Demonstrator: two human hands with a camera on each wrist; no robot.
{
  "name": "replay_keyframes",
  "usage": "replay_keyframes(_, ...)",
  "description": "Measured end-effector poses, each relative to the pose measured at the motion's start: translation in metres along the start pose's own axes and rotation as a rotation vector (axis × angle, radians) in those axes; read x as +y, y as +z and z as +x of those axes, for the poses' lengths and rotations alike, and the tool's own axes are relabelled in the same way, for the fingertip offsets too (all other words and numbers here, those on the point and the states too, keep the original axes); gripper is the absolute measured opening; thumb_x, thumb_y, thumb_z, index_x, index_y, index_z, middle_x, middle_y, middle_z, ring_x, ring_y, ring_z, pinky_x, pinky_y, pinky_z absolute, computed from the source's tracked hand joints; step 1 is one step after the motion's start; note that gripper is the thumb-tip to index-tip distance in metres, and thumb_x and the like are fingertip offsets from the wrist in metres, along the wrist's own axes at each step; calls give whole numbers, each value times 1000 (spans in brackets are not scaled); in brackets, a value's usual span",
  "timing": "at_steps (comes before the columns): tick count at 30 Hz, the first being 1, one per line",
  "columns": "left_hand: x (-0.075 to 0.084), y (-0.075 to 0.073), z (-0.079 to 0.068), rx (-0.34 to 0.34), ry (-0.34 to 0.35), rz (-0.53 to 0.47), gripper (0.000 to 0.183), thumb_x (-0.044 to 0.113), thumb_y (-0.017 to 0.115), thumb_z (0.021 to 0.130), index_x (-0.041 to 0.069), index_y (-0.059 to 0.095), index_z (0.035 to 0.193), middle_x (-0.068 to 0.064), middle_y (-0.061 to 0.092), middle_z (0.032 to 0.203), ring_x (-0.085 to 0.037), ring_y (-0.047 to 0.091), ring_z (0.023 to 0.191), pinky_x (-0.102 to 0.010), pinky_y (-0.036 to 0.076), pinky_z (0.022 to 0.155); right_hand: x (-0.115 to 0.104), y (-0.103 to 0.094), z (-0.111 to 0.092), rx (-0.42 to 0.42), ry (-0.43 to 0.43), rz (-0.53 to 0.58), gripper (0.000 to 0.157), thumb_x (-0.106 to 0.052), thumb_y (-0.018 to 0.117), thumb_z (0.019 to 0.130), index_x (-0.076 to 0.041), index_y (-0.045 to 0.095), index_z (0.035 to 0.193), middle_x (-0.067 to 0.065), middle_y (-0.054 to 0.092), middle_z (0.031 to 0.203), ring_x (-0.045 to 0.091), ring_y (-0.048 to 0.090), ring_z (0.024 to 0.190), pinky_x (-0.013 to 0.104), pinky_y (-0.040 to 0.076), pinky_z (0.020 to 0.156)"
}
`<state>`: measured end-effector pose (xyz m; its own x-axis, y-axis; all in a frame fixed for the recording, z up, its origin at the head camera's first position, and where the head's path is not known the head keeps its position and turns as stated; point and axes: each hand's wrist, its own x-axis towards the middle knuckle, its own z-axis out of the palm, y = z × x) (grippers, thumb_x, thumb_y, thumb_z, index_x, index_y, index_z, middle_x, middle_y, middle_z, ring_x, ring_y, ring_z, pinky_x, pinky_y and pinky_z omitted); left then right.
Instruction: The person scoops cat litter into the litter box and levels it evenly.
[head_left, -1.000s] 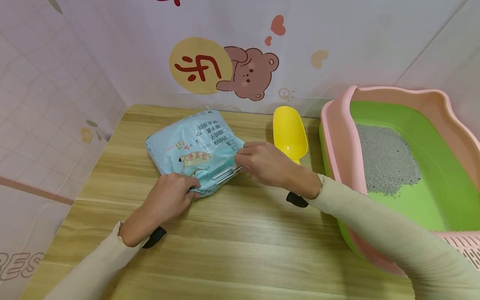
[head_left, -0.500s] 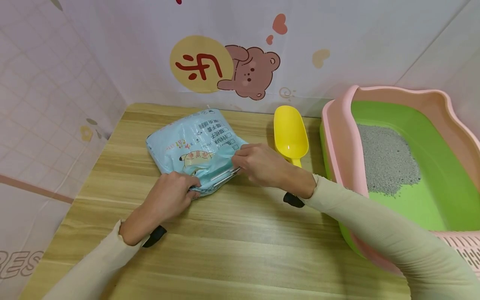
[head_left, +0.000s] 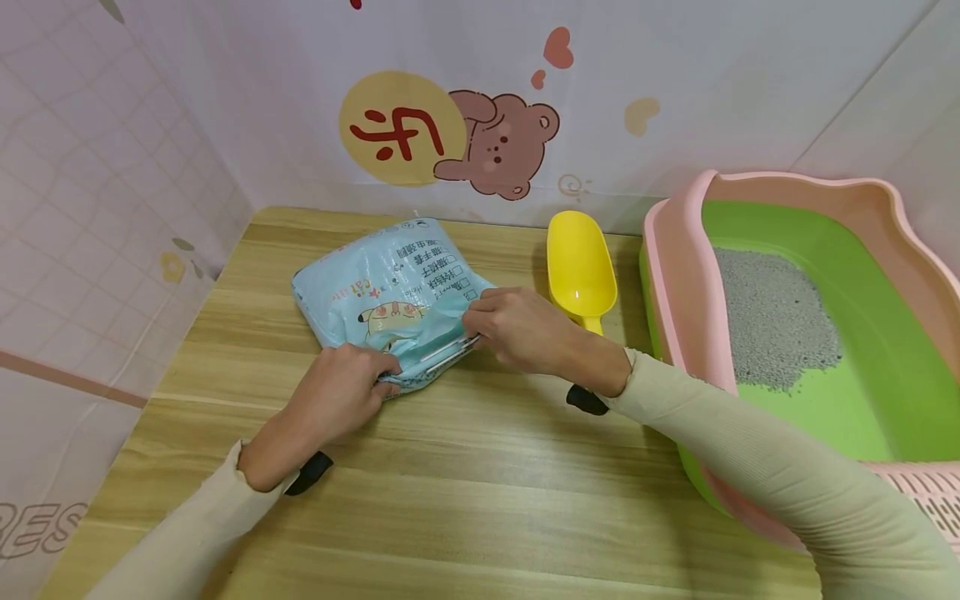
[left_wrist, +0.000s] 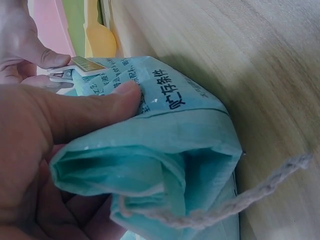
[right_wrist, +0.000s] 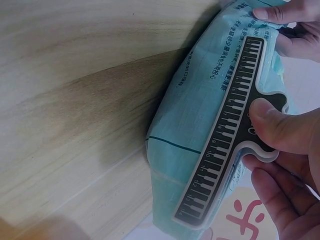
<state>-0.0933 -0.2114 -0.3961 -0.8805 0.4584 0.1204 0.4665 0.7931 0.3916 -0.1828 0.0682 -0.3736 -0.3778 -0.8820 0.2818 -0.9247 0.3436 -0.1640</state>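
Observation:
A light blue bag of cat litter (head_left: 390,271) lies on the table, its rolled-over top edge toward me. At the left end of that fold my left hand (head_left: 341,387) pinches the plastic between thumb and fingers. In the left wrist view, the folded bag end (left_wrist: 165,135) shows a hollow crease and a braided cord (left_wrist: 240,200) sticking out. My right hand (head_left: 517,329) pinches the handle of a long bag clip (right_wrist: 220,135) with a piano-key print. The clip lies along the fold; whether its jaws are fully closed I cannot tell.
A yellow scoop (head_left: 579,258) lies behind my right hand, its handle partly hidden by the forearm. On the right stands a pink and green litter box (head_left: 686,275) holding grey litter (head_left: 776,321). A printed cloth wall (head_left: 285,100) borders the wooden table (head_left: 450,500).
Between the first and second frames, my right hand shifts very slightly left along the fold with the clip. My left hand keeps its hold, and both hands look still since then.

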Motion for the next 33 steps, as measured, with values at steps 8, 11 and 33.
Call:
replay_keyframes(8,0,0,0,-8,-4,1,12,4,93,85,9,83,89,-4,78,84,-18,72,75,-47,62,68,0,0,0,-24,25,4,15,-2,87,92,-8,73,92,1,71,85,20,64,78,31,56,74)
replay_keyframes(11,0,0,0,-10,-6,4,12,4,93,85,9,83,90,-4,78,85,-19,72,76,-47,62,69,0,1,0,-29,32,2,15,-3,88,91,-8,73,92,1,71,86,20,64,79,31,56,74)
replay_keyframes(33,1,0,1,-10,-16,0,12,5,93,85,9,83,90,-3,76,82,-16,66,72,-47,60,67,-1,-1,-1,-18,37,20,15,-1,88,90,-7,74,93,2,72,88,21,65,80,32,57,76)
